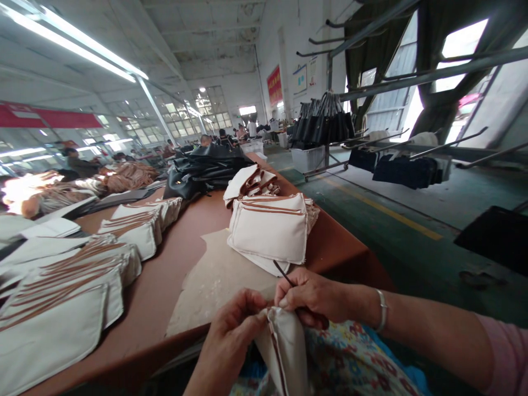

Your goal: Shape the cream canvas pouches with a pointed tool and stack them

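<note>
A cream fabric pouch (295,344) with a brown-trimmed edge hangs over my lap, its top corner pinched between both hands. My left hand (233,330) grips that corner from the left, thumb and fingers closed on it. From the right, my right hand (307,297) pinches the same corner, and a thin dark stick-like tool (284,272) also sticks up out of its fingers. The tool's lower end is hidden by the hand. Just beyond my hands, a stack of similar cream pouches (270,228) stands on the brown table (181,258).
Rows of cream pouches (74,280) lie along the table's left side. Black material (210,168) is heaped at the far end. A metal rack (371,91) with black bags (322,124) stands on the right, across the green floor. Several people are in the background.
</note>
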The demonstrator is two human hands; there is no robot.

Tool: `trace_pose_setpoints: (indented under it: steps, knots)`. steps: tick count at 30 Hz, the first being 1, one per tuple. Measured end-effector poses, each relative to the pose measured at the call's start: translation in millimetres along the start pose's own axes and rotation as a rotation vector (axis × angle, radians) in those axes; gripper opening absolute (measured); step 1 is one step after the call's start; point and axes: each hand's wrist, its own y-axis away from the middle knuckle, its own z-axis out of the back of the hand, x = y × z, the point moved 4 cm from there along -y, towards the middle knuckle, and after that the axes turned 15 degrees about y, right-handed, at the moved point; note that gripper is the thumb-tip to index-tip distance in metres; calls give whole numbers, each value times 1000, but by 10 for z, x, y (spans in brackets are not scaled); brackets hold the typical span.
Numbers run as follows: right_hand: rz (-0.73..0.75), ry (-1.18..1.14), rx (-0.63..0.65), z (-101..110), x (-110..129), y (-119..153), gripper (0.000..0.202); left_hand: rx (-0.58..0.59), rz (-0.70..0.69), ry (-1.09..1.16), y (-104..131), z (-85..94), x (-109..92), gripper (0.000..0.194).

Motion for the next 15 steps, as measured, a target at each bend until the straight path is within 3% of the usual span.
trace_pose_setpoints:
  steps: [3, 6, 11, 15]
  knots:
    - [-69, -66, -17, -25, -39, -3, 17, -103, -432, -449, 130, -30, -265, 4]
    - [-101, -84, -31, -44, -24, 8, 17, 7, -747, -932, 256, -206, -394, 14]
    - [-70, -78, -35, -61, 49, 26, 16, 40, -819, -1370, 261, -353, -351, 18]
    - [-54, -100, -16, -50, 67, 38, 17, -20, -865, -1493, 283, -362, -336, 17]
